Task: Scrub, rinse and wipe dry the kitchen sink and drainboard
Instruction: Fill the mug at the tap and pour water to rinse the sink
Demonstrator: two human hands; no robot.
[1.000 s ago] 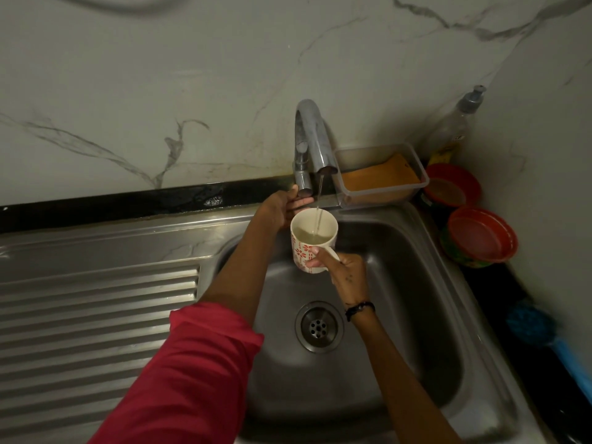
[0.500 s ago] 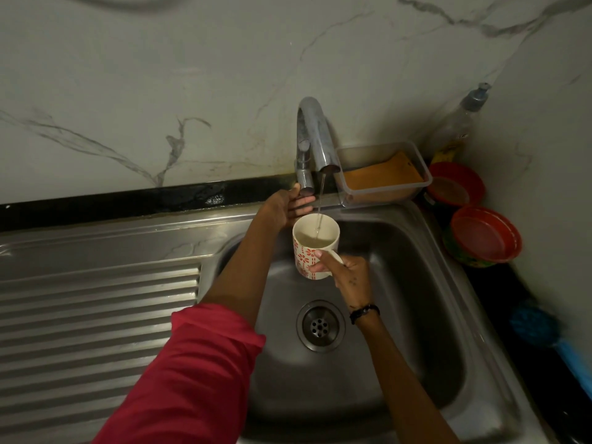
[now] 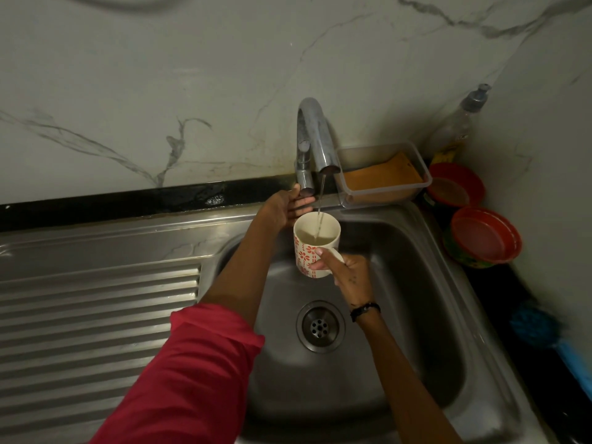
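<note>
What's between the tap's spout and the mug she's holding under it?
In the head view, only a thin stream of water falls from the spout into the mug, held by the right hand.

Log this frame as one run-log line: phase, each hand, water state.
phase: filling mug for rinse | left hand: on tap base, grip unclear | right hand: holds mug by handle under spout | water: thin stream, mug part full

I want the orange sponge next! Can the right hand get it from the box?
Probably not yet: the right hand holds the mug. The box with the sponge is open and close.
</note>
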